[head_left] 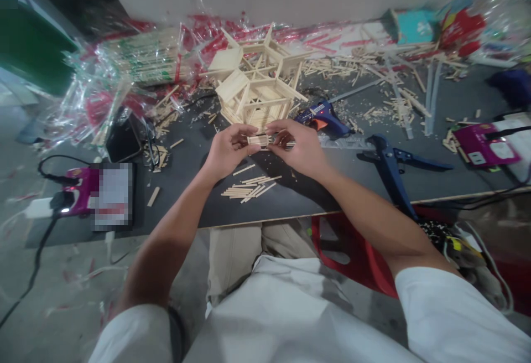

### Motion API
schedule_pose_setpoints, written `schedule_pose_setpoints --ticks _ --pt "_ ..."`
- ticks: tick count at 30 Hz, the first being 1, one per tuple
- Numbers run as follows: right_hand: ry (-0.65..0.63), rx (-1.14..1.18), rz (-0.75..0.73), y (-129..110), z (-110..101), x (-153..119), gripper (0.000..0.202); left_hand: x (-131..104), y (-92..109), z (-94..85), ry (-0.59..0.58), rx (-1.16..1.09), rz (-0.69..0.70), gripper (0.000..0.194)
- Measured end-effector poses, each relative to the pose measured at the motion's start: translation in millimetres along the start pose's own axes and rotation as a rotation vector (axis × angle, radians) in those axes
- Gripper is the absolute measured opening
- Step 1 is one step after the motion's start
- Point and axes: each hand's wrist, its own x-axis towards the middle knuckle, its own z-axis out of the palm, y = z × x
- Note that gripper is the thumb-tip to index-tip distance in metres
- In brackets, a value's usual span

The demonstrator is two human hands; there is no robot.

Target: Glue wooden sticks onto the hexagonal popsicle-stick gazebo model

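Observation:
Between my fingertips sits a small piece of joined wooden sticks (258, 140), held just above the dark tabletop. My left hand (232, 150) pinches its left end, while my right hand (292, 144) grips the right end with thumb and fingers. Right behind both hands stands a larger wooden stick model (257, 89) with an open, many-sided frame and flat panels jutting outward. A loose pile of short wooden sticks (251, 187) lies on the table in front of my hands. To the right rests a blue glue gun (326, 118).
A blue cutter (388, 158) lies right of my right arm, its handle over the table's front edge. Purple power strips (83, 186) (485, 144) sit at both sides. Plastic-wrapped stick bundles (145, 56) and wood scraps (381, 103) cover the back. A phone (112, 197) lies at left.

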Motion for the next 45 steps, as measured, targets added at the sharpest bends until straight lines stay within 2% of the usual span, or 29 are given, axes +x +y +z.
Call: schedule_pose_setpoints --ticks 9,18,30,35,45 --pt "-0.012 0.002 -0.04 -3.2 -1.7 -0.2 0.03 1.2 -3.2 2.4 0.001 -0.173 -0.117 0.039" --pt "0.014 -0.031 -0.122 0.7 1.4 -2.5 0.03 -1.4 15.8 4.8 0.013 -0.348 -0.289 0.044" --pt "-0.002 -0.097 -0.227 0.2 2.3 -3.2 0.033 -0.8 13.3 5.3 0.031 -0.343 -0.303 0.04" --pt "-0.032 -0.164 -0.204 -0.7 0.1 -3.5 0.034 -0.3 14.1 6.0 0.043 -0.384 -0.313 0.04" --pt "0.006 -0.083 -0.177 -1.0 -2.0 -2.1 0.025 1.5 15.0 2.8 0.054 -0.414 -0.311 0.045"
